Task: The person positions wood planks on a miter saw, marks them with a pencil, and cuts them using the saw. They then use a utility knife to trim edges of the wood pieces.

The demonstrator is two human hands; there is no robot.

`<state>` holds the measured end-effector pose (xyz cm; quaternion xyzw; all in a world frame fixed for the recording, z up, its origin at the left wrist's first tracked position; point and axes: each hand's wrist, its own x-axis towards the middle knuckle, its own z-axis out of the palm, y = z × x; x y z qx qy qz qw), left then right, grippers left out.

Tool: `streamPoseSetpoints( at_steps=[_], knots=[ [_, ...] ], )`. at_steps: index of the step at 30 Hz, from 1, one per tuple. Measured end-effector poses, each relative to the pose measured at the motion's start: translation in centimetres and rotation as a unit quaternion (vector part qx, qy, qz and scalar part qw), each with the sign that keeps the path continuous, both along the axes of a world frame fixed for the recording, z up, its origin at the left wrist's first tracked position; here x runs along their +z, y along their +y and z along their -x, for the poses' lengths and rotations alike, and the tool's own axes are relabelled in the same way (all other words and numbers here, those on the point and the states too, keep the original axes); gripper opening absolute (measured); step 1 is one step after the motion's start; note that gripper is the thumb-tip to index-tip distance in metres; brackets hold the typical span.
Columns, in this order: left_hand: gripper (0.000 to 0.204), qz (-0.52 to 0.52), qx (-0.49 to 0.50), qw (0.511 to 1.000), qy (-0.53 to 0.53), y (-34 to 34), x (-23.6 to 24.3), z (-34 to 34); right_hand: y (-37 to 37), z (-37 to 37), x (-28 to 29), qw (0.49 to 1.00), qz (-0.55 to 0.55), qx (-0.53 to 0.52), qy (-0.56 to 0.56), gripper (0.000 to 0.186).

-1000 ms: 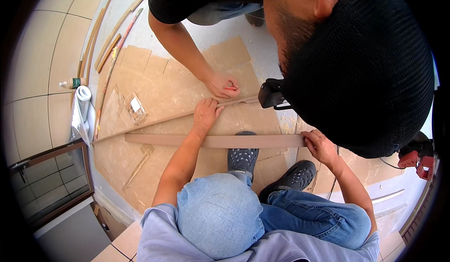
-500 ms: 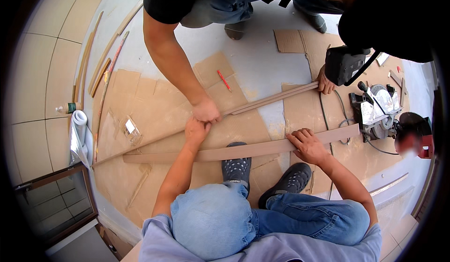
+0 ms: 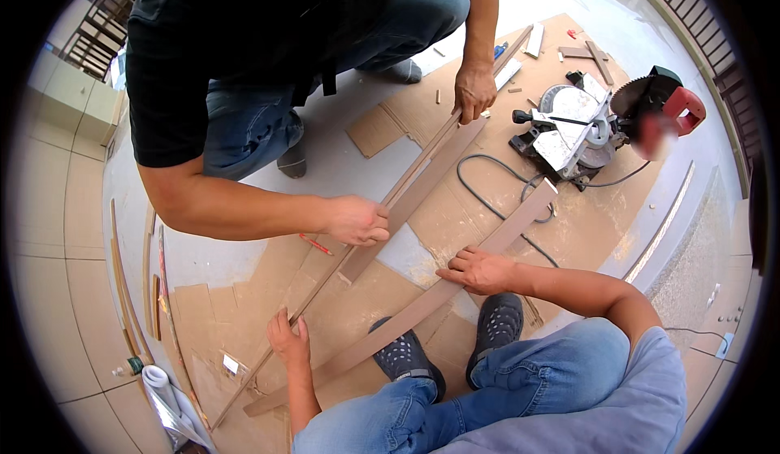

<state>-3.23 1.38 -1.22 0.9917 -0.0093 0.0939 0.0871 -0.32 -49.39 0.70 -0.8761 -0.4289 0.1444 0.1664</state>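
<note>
Long, flat brown wooden board [image 3: 418,308]: slanting from the lower left of centre up to the right of centre, passing over the toe of a dark grey perforated clog [image 3: 408,360]. Toward its upper end, the bare right hand [image 3: 483,273], back upward, with fingers lying across the wood; cannot tell whether gripping the edges or only pressing. Lower down, left of centre, the bare left hand [image 3: 288,340], half curled at a slender brown wooden strip [image 3: 325,282], with thumb parted from fingers; cannot tell whether pinching it or merely touching. To the left of that hand, a clear wrapper with a white label [image 3: 231,364], on flattened tan cardboard sheets [image 3: 244,316]. Farther up, near the centre, a second flat brown board [image 3: 435,173], alongside the strip. Across the strip from its lower end, a thin red pencil [image 3: 317,244]. Above, at the centre, a co-worker's nearer hand [image 3: 357,221], clenched at the strip; higher, right of centre, the co-worker's farther hand [image 3: 475,92], closed around the strip. Filling the upper left, a crouching co-worker in black shirt and blue jeans [image 3: 244,47]. At the upper right, a mitre saw with silver-and-black base and red handle [image 3: 573,133]. Beyond, at the rim, brown slatted railings [image 3: 678,7].
</note>
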Motion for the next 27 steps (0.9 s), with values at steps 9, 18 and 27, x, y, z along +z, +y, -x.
streamPoseSetpoints(
  at_steps=[9,18,27],
  knots=[
    [0.042,0.01,-0.06,0.996,-0.061,-3.4,1.8,-0.3,-0.3,0.9,-0.2,0.994,-0.101,-0.04,0.005,0.046],
    [0.031,0.128,-0.303,0.94,0.09,-11.2,4.9,3.6,-1.3,1.0,0.9,0.992,-0.114,-0.016,-0.049,0.048],
    [0.056,0.128,-0.072,0.833,0.533,-8.8,3.8,10.5,0.6,5.2,1.1,0.99,-0.133,-0.017,-0.032,0.037]
  ],
)
